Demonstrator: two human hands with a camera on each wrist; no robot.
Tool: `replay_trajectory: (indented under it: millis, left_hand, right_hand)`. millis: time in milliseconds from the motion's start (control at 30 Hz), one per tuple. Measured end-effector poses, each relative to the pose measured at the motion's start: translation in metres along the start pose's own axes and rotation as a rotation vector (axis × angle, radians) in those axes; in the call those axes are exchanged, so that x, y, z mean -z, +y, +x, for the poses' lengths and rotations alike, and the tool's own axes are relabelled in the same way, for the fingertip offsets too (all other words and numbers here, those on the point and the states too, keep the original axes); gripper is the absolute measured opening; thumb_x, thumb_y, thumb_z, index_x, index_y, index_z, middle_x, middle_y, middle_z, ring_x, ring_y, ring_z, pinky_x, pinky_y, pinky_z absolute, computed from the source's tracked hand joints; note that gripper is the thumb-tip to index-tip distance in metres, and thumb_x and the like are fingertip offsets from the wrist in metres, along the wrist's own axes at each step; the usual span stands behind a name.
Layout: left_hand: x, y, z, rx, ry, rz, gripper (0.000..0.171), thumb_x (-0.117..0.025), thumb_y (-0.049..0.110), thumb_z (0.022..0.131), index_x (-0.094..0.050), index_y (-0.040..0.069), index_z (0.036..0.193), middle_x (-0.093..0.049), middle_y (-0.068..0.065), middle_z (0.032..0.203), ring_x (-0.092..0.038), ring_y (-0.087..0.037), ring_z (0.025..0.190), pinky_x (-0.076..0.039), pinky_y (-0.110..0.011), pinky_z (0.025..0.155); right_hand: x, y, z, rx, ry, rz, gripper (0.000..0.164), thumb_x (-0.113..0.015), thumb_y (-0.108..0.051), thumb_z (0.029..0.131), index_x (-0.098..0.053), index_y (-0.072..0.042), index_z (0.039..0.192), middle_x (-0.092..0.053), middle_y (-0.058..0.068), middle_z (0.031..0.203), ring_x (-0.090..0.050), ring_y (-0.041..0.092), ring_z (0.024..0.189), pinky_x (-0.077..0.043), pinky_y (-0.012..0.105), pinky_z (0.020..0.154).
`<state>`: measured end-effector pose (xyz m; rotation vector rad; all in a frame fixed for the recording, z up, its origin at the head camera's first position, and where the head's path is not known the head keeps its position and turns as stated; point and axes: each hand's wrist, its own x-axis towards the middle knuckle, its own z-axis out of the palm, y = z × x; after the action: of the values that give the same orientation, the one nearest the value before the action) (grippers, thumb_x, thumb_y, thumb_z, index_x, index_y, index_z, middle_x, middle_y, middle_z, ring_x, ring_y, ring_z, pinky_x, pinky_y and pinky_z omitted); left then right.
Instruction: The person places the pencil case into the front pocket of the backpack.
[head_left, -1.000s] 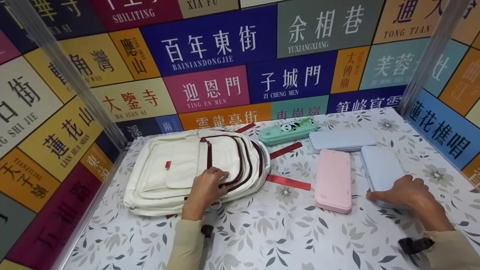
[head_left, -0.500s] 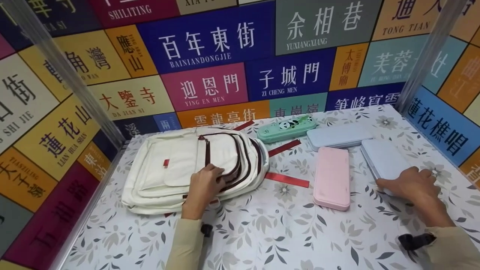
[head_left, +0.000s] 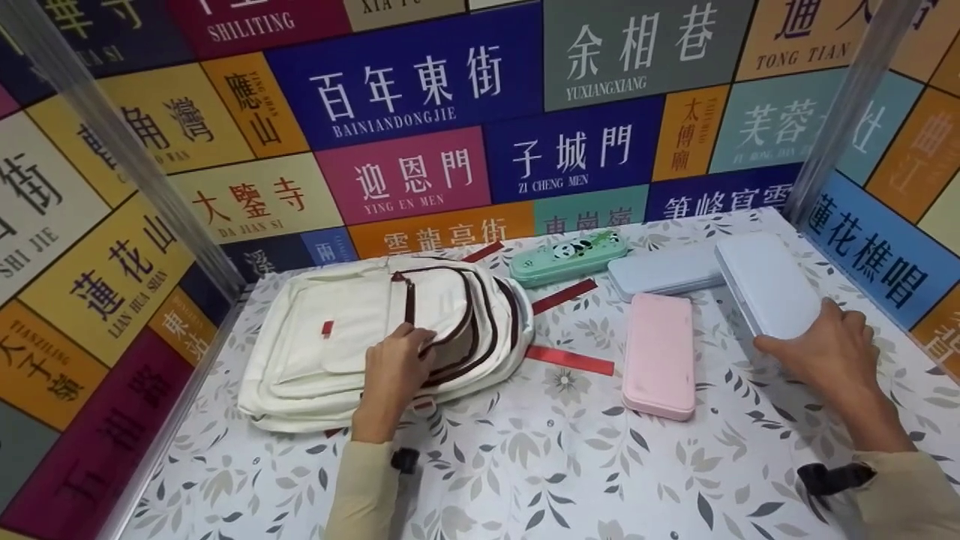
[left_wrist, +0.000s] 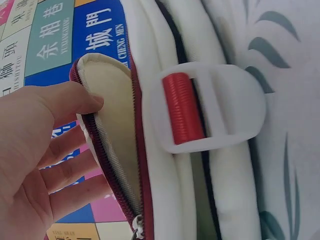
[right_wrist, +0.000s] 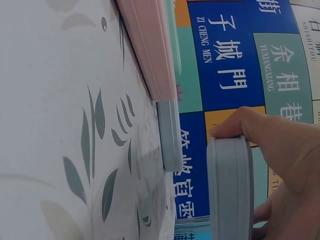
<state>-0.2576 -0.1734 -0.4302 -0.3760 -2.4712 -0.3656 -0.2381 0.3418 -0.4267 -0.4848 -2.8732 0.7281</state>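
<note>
A white backpack (head_left: 337,315) with dark red zips lies flat on the table, left of centre. My left hand (head_left: 396,367) pinches the edge of its front pocket (left_wrist: 112,100) between thumb and fingers; the left wrist view looks into the opened pocket, with the zip pull (left_wrist: 137,227) low down. On the right, my right hand (head_left: 829,352) grips a light blue pencil case (head_left: 772,281) by its near end. In the right wrist view that pencil case (right_wrist: 230,185) is raised off the table, thumb on one side and fingers on the other.
A pink pencil case (head_left: 660,356) lies between the hands. Behind it are a second light blue pencil case (head_left: 664,271) and a green panda pencil case (head_left: 568,259). Red straps (head_left: 570,360) stick out from the backpack. Printed walls (head_left: 405,90) enclose the table's back and sides.
My right hand has taken the light blue pencil case up off the table and slightly away from me. My left hand has pulled the pocket edge back, widening its opening.
</note>
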Motion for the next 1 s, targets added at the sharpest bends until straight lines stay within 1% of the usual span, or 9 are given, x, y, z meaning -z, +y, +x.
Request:
replay_trajectory:
  millis: [167, 300, 367, 467, 600, 733, 867, 1000]
  left_hand:
    - [0.004, -0.002, -0.002, 0.009, 0.014, -0.03, 0.019, -0.072, 0.012, 0.073, -0.071, 0.014, 0.092, -0.067, -0.002, 0.085, -0.063, -0.027, 0.06, -0.047, -0.041, 0.048]
    - [0.004, -0.003, -0.003, 0.006, 0.016, -0.032, 0.018, -0.072, 0.013, 0.074, -0.071, 0.014, 0.092, -0.067, -0.002, 0.086, -0.062, -0.026, 0.059, -0.046, -0.04, 0.046]
    - [0.004, -0.004, -0.004, -0.002, 0.023, -0.027, 0.018, -0.072, 0.014, 0.074, -0.071, 0.014, 0.092, -0.067, -0.002, 0.086, -0.062, -0.026, 0.059, -0.045, -0.04, 0.046]
    - [0.005, -0.005, -0.003, -0.014, 0.041, -0.016, 0.017, -0.072, 0.015, 0.075, -0.071, 0.014, 0.092, -0.067, -0.003, 0.086, -0.063, -0.026, 0.06, -0.046, -0.04, 0.046]
    - [0.007, -0.006, -0.002, -0.016, 0.078, -0.012, 0.016, -0.072, 0.014, 0.074, -0.071, 0.014, 0.09, -0.067, -0.003, 0.085, -0.063, -0.025, 0.061, -0.047, -0.042, 0.047]
    - [0.009, -0.005, 0.001, -0.002, 0.122, -0.024, 0.015, -0.072, 0.013, 0.073, -0.071, 0.013, 0.088, -0.066, -0.002, 0.081, -0.063, -0.025, 0.06, -0.047, -0.043, 0.048]
    - [0.012, -0.005, 0.005, 0.016, 0.158, -0.065, 0.014, -0.071, 0.011, 0.073, -0.071, 0.012, 0.087, -0.066, -0.004, 0.079, -0.063, -0.024, 0.062, -0.048, -0.042, 0.051]
    - [0.016, -0.008, 0.006, 0.079, 0.171, -0.146, 0.015, -0.069, 0.008, 0.074, -0.069, 0.009, 0.088, -0.067, -0.007, 0.08, -0.065, -0.024, 0.066, -0.05, -0.039, 0.054]
  right_hand:
    - [-0.002, -0.004, 0.003, 0.062, 0.033, 0.08, 0.113, -0.069, -0.053, 0.07, -0.006, 0.005, 0.143, -0.024, 0.043, 0.124, -0.026, 0.052, 0.107, -0.026, 0.062, 0.083]
    - [-0.003, -0.007, 0.006, 0.13, 0.09, 0.145, 0.11, -0.074, -0.047, 0.069, -0.009, 0.0, 0.145, -0.029, 0.04, 0.127, -0.03, 0.051, 0.11, -0.029, 0.065, 0.085]
    - [-0.003, -0.008, 0.006, 0.156, 0.112, 0.159, 0.11, -0.075, -0.046, 0.069, -0.01, -0.001, 0.145, -0.029, 0.039, 0.13, -0.031, 0.051, 0.111, -0.029, 0.067, 0.086]
    - [-0.003, -0.011, 0.006, 0.173, 0.125, 0.163, 0.11, -0.075, -0.045, 0.068, -0.008, -0.005, 0.146, -0.027, 0.037, 0.134, -0.029, 0.05, 0.113, -0.027, 0.068, 0.087]
    - [-0.004, -0.012, 0.005, 0.186, 0.132, 0.166, 0.11, -0.076, -0.044, 0.068, -0.009, -0.006, 0.146, -0.026, 0.037, 0.134, -0.028, 0.05, 0.113, -0.025, 0.065, 0.085]
    - [-0.005, -0.013, 0.003, 0.191, 0.133, 0.184, 0.108, -0.076, -0.044, 0.067, -0.012, -0.007, 0.146, -0.029, 0.036, 0.134, -0.029, 0.049, 0.112, -0.027, 0.062, 0.083]
    - [-0.005, -0.016, -0.001, 0.186, 0.11, 0.203, 0.111, -0.075, -0.049, 0.067, -0.009, -0.009, 0.147, -0.028, 0.034, 0.138, -0.029, 0.049, 0.116, -0.027, 0.065, 0.087]
    - [-0.007, -0.021, -0.004, 0.208, 0.1, 0.224, 0.114, -0.077, -0.05, 0.065, -0.01, -0.008, 0.147, -0.027, 0.032, 0.14, -0.03, 0.049, 0.119, -0.028, 0.067, 0.091]
